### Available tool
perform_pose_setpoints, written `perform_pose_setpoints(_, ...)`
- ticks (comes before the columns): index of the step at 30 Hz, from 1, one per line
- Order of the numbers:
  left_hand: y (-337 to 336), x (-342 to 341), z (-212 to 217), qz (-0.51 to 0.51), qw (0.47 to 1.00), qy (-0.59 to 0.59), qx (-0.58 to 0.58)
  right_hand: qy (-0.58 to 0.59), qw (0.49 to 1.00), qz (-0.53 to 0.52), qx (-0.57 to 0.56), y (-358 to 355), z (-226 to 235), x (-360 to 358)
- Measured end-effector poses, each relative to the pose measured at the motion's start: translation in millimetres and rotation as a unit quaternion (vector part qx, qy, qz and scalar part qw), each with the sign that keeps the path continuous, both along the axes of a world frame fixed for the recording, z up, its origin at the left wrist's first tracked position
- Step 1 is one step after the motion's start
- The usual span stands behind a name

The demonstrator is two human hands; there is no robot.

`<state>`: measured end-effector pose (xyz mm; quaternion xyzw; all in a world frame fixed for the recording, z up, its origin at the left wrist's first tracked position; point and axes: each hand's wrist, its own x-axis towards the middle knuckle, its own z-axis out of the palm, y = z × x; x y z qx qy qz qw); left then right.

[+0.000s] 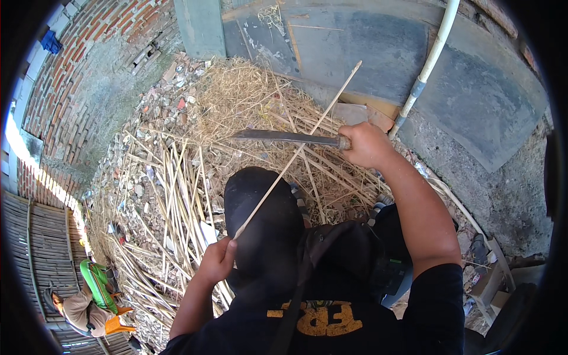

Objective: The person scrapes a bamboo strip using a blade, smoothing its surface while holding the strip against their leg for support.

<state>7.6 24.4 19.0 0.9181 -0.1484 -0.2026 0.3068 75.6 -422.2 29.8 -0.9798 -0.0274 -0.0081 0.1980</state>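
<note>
My left hand (216,260) is closed around the near end of a long, pale bamboo strip (328,109). The strip slants up and away to the right, passing over my black-clothed leg (258,198). In my right hand (368,147) is the handle of a machete (272,136), its long dark blade pointing left. Blade and strip cross near the strip's middle; whether they touch I cannot tell. Below the blade, dry shavings (236,89) and loose strips cover the ground.
Many bamboo strips (174,189) lie scattered on rubble to the left. A white pipe (421,80) leans against grey panels (367,50) at the far right. A brick wall (77,94) stands at left. Another person (80,307) sits on an orange chair (118,324) at lower left.
</note>
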Motion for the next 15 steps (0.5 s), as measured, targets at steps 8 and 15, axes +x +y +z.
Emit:
perform_pose_setpoints(8,-10.8,-6.6,-11.9,0.009,0.989,-0.114,0.091,0.032,0.999,0.004,-0.003,9.6,6.1,0.3)
perform_pose_setpoints(15,-8.3,-4.4,-8.4,-0.002,0.989,-0.106,0.102,0.033,0.997,-0.058,0.044,-10.0,-10.7,8.2)
